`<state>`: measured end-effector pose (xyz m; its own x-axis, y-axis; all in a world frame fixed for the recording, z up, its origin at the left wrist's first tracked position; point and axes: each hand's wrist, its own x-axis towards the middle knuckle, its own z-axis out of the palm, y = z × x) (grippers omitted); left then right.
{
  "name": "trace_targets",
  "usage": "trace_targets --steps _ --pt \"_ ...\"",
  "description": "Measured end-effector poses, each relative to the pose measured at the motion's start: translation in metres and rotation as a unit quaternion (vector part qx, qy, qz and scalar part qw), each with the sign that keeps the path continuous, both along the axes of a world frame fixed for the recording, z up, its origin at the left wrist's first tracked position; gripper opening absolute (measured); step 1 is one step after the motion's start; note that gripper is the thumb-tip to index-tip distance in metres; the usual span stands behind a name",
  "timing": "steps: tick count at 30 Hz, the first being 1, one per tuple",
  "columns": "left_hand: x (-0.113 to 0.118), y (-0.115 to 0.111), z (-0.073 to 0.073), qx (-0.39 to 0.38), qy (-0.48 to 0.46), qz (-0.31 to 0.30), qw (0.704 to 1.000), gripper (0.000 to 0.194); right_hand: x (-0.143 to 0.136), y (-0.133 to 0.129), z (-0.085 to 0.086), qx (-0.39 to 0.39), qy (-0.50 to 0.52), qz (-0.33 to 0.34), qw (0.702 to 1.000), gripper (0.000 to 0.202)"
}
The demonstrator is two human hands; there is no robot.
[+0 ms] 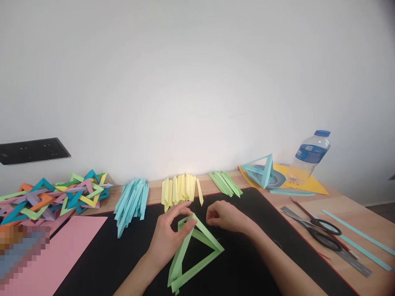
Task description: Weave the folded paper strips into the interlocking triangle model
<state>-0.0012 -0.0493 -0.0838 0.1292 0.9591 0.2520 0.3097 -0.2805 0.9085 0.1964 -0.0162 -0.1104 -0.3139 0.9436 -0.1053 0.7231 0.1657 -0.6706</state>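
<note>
A pale green folded-paper pyramid frame [200, 269] stands over the black mat. My left hand [168, 234] pinches its top corner between thumb and fingers. Just right of that corner, apart from the frame, my right hand [226, 216] is closed with its fingers curled down; whatever it may hold is hidden. Beyond my hands lie a bundle of yellow folded paper strips [180, 189] and a smaller group of green folded strips [226, 183]. Blue folded strips [131, 203] are heaped to the left.
Multicoloured woven paper stars [83, 191] and pink paper [74, 242] lie left. A blue paper pyramid [268, 174] rests on a tape roll [279, 181] at back right, near a water bottle [311, 154]. Scissors [321, 232], a ruler [358, 263] and blue strips [367, 234] lie right.
</note>
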Motion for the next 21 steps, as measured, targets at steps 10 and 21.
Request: trace_targets --steps 10,21 --pt "-0.015 0.013 0.007 -0.054 -0.050 0.053 0.996 0.036 0.003 -0.001 -0.005 -0.063 -0.109 0.082 0.989 0.013" --pt "-0.035 0.038 0.003 -0.145 -0.296 0.157 0.931 0.041 0.019 -0.009 0.010 -0.143 0.187 0.370 0.899 0.034"
